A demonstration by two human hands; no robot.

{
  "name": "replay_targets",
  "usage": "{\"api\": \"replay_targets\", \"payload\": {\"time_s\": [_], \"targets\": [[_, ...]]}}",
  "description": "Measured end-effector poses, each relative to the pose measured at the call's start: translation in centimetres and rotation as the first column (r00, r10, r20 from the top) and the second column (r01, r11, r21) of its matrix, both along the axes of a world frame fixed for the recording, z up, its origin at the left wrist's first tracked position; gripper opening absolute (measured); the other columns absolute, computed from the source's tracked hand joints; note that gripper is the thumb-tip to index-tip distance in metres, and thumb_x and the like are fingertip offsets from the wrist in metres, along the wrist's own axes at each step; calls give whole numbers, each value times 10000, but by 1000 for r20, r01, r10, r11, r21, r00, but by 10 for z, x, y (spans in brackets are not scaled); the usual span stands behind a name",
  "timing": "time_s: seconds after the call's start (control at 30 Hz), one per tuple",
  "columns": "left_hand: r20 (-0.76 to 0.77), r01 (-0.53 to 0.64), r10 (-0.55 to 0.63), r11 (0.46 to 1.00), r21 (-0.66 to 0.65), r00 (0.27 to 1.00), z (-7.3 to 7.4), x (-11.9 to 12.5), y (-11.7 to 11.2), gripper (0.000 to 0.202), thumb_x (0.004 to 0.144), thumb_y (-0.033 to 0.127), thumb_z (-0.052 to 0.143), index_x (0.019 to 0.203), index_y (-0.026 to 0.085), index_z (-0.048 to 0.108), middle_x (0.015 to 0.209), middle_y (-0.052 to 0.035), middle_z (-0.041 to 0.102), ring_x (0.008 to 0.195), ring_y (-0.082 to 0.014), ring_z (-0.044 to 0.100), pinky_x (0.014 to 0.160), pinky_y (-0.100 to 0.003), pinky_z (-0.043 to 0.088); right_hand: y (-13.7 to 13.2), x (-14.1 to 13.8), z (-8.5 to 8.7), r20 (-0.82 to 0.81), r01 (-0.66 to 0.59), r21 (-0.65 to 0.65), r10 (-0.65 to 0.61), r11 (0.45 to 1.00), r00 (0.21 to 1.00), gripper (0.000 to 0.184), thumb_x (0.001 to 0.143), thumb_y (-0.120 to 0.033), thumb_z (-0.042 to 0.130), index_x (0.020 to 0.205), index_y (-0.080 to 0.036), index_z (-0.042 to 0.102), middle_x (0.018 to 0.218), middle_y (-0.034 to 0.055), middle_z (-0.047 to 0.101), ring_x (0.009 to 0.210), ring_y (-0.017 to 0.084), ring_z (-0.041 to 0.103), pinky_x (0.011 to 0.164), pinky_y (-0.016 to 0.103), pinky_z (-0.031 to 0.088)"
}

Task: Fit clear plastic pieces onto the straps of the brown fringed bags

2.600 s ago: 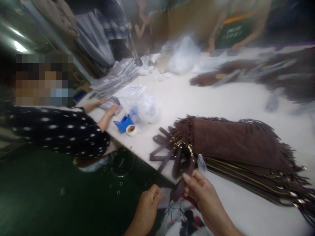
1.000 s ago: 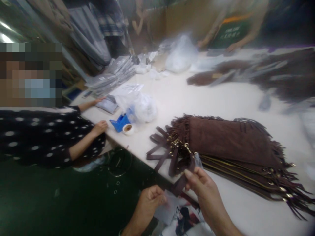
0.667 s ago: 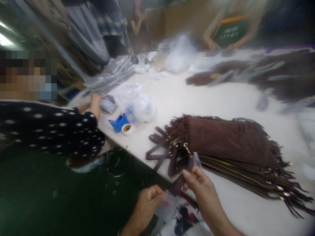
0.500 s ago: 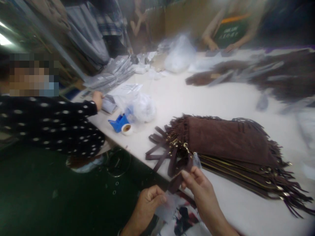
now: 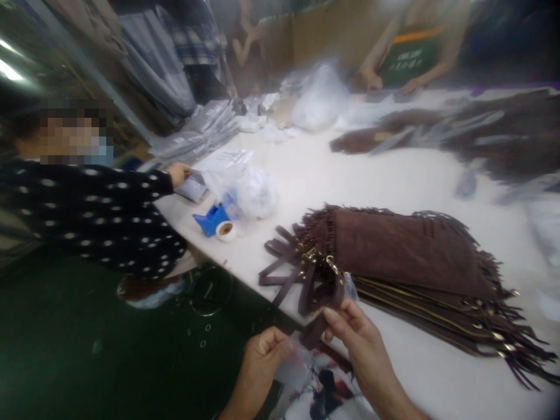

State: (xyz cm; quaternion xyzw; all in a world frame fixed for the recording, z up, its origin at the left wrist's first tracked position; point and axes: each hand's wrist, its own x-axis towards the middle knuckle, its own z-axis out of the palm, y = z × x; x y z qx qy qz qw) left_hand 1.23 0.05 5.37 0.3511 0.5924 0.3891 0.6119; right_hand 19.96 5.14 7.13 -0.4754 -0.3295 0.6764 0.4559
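Open passage: bare table [image 5: 350, 181] between the stack of fringed bags [image 5: 406, 251] and the far pile [image 5: 503, 134], apparently more bags. Left side obstructed by 1 tape dispenser [image 5: 211, 220], 1 plastic bag [image 5: 256, 195] and a co-worker's hand [image 5: 178, 173]. Loose straps [image 5: 306, 289] crowd the near edge.

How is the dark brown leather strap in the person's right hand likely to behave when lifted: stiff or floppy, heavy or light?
Probably floppy: the dark brown leather strap curves loosely from the right hand up to the brown fringed suede bag. Likely light, since fingertips alone pinch it. Lifting may tug the bag, as the gold clasp seems attached.
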Motion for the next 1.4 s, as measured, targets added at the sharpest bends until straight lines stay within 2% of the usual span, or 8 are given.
{"api": "replay_targets", "payload": {"time_s": [0.23,0.37,0.67,0.83,1.03,1.2,1.4], "targets": [[-183,56,-42,996,72,982,4,3,-1,259,816,370,654,701,140,619,614,15,583,584,-116,492,556,-208,357,4,0,-2,-6,-2,-51,1,999,1000,340,774,-463,707,732,-213,480,597,-55,514,515,94,489,459,201,388],[-311,116,-77,987,109,947,10,4,-1,241,841,361,614,739,147,658,665,-12,633,635,-144,545,593,-217,392,3,0,-4,25,17,-70,-15,997,1000,344,760,-469,714,726,-221,479,580,-52,527,511,105,493,456,208,395],[-387,216,-142,964,154,911,17,3,-5,226,868,349,577,788,176,698,748,-40,700,717,-184,624,665,-226,444,5,-1,1,68,44,-45,-41,998,997,341,735,-498,726,741,-213,540,580,-25,551,523,126,512,454,216,376],[-431,210,-126,965,155,894,20,5,-6,199,869,338,582,820,198,715,814,-44,729,779,-203,656,720,-235,456,4,-3,0,83,65,-47,-61,997,995,351,733,-516,719,743,-222,528,590,-41,555,523,124,519,455,210,375],[-479,207,-106,965,162,871,15,7,-6,201,880,346,563,833,210,704,841,-40,733,792,-201,658,742,-241,456,3,-5,2,94,69,-63,-63,996,994,366,735,-524,713,743,-224,503,577,-55,552,523,119,524,453,202,375],[-479,102,-13,982,161,878,12,15,-7,206,866,362,577,832,201,701,799,-36,727,754,-199,647,701,-235,449,2,-3,2,47,51,-77,-47,996,998,353,750,-502,710,749,-214,506,576,-59,535,519,106,509,464,201,377],[-362,-4,44,994,110,931,10,27,-6,298,855,438,571,808,169,691,714,-33,697,674,-187,607,622,-221,437,4,0,1,26,30,-53,-28,998,999,334,759,-479,708,737,-211,510,583,-47,534,524,113,511,454,208,380]]}}
